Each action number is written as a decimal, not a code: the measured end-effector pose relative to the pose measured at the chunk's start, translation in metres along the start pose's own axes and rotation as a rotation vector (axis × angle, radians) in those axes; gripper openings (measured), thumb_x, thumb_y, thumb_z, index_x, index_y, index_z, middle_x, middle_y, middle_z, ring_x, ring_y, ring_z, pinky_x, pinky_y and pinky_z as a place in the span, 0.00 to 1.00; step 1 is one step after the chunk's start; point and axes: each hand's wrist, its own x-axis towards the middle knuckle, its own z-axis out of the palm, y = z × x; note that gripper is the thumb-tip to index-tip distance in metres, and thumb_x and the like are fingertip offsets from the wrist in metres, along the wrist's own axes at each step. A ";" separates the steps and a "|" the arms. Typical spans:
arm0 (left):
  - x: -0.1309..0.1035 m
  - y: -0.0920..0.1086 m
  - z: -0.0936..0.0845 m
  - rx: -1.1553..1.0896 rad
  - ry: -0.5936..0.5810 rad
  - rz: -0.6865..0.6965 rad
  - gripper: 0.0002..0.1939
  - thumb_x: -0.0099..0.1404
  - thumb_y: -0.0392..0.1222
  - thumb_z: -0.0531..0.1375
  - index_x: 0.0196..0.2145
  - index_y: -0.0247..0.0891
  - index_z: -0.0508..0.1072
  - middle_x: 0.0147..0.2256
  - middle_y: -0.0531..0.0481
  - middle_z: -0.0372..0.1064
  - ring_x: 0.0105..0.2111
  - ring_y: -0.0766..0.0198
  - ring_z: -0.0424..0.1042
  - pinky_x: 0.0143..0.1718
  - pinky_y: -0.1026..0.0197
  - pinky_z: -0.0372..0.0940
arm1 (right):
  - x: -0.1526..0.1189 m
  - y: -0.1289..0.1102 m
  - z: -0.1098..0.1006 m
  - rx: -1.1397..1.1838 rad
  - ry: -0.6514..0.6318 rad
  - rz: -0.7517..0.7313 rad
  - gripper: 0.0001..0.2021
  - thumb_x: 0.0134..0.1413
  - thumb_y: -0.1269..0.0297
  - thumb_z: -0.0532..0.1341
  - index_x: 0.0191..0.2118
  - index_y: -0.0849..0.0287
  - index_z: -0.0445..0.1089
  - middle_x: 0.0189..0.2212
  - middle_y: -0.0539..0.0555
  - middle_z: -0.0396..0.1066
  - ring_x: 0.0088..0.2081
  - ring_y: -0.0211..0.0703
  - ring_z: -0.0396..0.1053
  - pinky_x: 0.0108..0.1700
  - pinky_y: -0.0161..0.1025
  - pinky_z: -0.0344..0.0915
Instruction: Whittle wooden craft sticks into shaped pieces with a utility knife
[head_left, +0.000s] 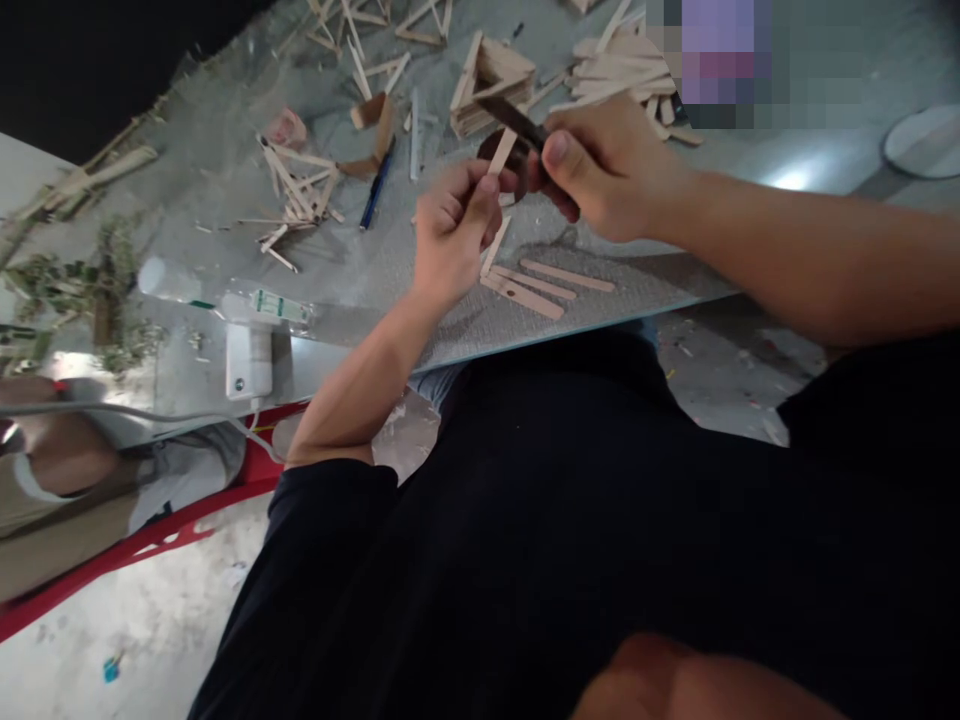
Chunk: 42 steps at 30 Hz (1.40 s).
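Observation:
My left hand pinches a pale wooden craft stick between thumb and fingers, with its end pointing up. Closed around a dark, flat-bladed tool, my right hand is right beside the stick. A dark rounded part also shows behind the stick; whether it belongs to the tool I cannot tell. Several loose craft sticks lie on the table just below my hands, near its front edge.
Beyond my hands stand a stacked stick box and a pile of sticks. To the left are a glued stick frame, a blue pen, a clear bottle and a white charger. Another person's arm rests at far left.

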 end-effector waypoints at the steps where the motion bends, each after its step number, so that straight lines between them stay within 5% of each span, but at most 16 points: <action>1: 0.000 -0.001 0.000 0.016 0.016 0.006 0.27 0.76 0.72 0.60 0.35 0.48 0.80 0.18 0.58 0.50 0.17 0.66 0.46 0.22 0.56 0.43 | 0.000 0.000 -0.002 -0.061 -0.010 0.010 0.35 0.71 0.26 0.49 0.31 0.52 0.71 0.19 0.54 0.67 0.23 0.43 0.65 0.31 0.43 0.54; 5: -0.001 0.000 -0.003 0.113 0.043 -0.044 0.28 0.73 0.73 0.63 0.33 0.47 0.80 0.18 0.58 0.48 0.18 0.67 0.43 0.23 0.56 0.41 | 0.000 0.003 -0.006 -0.389 -0.077 0.053 0.37 0.69 0.27 0.41 0.42 0.48 0.77 0.25 0.58 0.76 0.32 0.49 0.77 0.35 0.46 0.59; 10: -0.001 -0.003 -0.004 0.074 0.029 0.019 0.18 0.77 0.60 0.66 0.35 0.48 0.82 0.18 0.58 0.50 0.19 0.67 0.42 0.23 0.54 0.37 | -0.002 0.003 -0.010 -0.576 -0.180 -0.019 0.39 0.77 0.37 0.37 0.56 0.56 0.79 0.33 0.61 0.81 0.37 0.53 0.80 0.37 0.47 0.59; 16: 0.000 -0.005 -0.001 0.023 0.062 0.033 0.17 0.78 0.57 0.65 0.34 0.46 0.82 0.17 0.61 0.42 0.18 0.69 0.37 0.22 0.53 0.35 | -0.005 -0.003 -0.009 -0.785 -0.235 0.015 0.34 0.79 0.47 0.39 0.56 0.64 0.78 0.37 0.65 0.81 0.38 0.63 0.79 0.38 0.48 0.57; 27: 0.004 -0.032 -0.011 -0.064 0.041 -0.025 0.21 0.77 0.64 0.63 0.32 0.49 0.74 0.16 0.62 0.38 0.19 0.69 0.32 0.18 0.54 0.33 | -0.008 -0.011 -0.008 -0.915 -0.259 0.029 0.34 0.80 0.48 0.38 0.55 0.62 0.77 0.36 0.63 0.80 0.39 0.62 0.80 0.36 0.46 0.56; 31: 0.001 -0.015 -0.014 -0.099 -0.039 -0.178 0.23 0.78 0.62 0.63 0.30 0.45 0.73 0.16 0.62 0.43 0.16 0.73 0.34 0.16 0.59 0.36 | -0.008 -0.007 -0.006 -0.930 -0.256 0.066 0.33 0.80 0.47 0.38 0.54 0.58 0.78 0.37 0.63 0.81 0.39 0.61 0.80 0.37 0.48 0.60; 35: -0.001 0.004 -0.020 -0.152 -0.178 -0.294 0.28 0.73 0.70 0.66 0.29 0.44 0.75 0.16 0.62 0.43 0.14 0.74 0.36 0.15 0.60 0.35 | -0.007 -0.002 -0.003 -0.943 -0.254 0.107 0.32 0.78 0.44 0.40 0.50 0.55 0.79 0.35 0.62 0.81 0.38 0.56 0.80 0.37 0.46 0.61; 42: -0.001 0.006 -0.024 -0.173 -0.259 -0.335 0.32 0.72 0.75 0.63 0.29 0.43 0.78 0.15 0.62 0.42 0.13 0.74 0.35 0.16 0.61 0.35 | -0.009 -0.010 -0.005 -0.899 -0.300 0.087 0.28 0.80 0.50 0.42 0.48 0.60 0.77 0.37 0.64 0.81 0.39 0.62 0.80 0.34 0.46 0.53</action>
